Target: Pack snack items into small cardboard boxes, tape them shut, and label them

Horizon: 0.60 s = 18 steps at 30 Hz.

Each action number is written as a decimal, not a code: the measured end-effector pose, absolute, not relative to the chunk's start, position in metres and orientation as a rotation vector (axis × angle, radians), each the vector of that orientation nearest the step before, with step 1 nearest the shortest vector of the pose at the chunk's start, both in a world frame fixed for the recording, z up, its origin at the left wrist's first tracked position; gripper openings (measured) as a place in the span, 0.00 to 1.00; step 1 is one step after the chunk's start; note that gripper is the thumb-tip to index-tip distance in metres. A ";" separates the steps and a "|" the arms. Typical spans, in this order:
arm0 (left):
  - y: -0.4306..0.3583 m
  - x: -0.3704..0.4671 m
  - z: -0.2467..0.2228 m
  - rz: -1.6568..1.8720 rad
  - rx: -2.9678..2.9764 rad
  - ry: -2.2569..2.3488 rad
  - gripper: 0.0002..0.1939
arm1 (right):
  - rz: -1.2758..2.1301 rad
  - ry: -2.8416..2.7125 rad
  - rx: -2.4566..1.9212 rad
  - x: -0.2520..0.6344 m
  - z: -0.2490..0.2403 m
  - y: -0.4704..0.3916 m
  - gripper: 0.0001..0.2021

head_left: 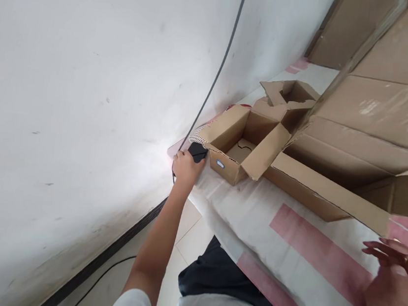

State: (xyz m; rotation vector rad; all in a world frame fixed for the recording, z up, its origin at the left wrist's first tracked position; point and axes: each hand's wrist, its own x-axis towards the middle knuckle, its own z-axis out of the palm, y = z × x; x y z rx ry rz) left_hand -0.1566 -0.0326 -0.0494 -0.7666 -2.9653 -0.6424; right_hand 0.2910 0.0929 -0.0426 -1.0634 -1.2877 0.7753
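Note:
My left hand grips a black object at the far left corner of the covered table, close to the wall. Beside that object stands an open cardboard box with a small blue-and-white label on its front. At the right edge of the view, my right hand is held over the table cover with its fingers loosely extended, a ring on one of them, and nothing visible in it. A larger open carton lies between the small box and my right hand.
The white and pink table cover hangs over the near edge. A dark cable runs down the white wall to the table corner. Another open box stands behind. Big cardboard sheets, partly under clear plastic, rise at the right.

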 end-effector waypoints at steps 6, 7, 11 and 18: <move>-0.045 -0.180 -0.054 -0.703 -0.803 -2.927 0.29 | 0.769 -1.384 -1.029 0.294 -0.040 0.087 0.18; -0.047 -0.182 -0.055 -0.716 -0.825 -2.920 0.28 | 0.777 -1.407 -1.036 0.295 -0.040 0.086 0.18; -0.047 -0.191 -0.058 -0.802 -0.895 -2.906 0.23 | 0.749 -1.443 -1.018 0.299 -0.047 0.087 0.16; 0.008 -0.216 -0.050 -1.223 -1.074 -2.829 0.18 | 0.728 -1.482 -0.948 0.309 -0.064 0.093 0.11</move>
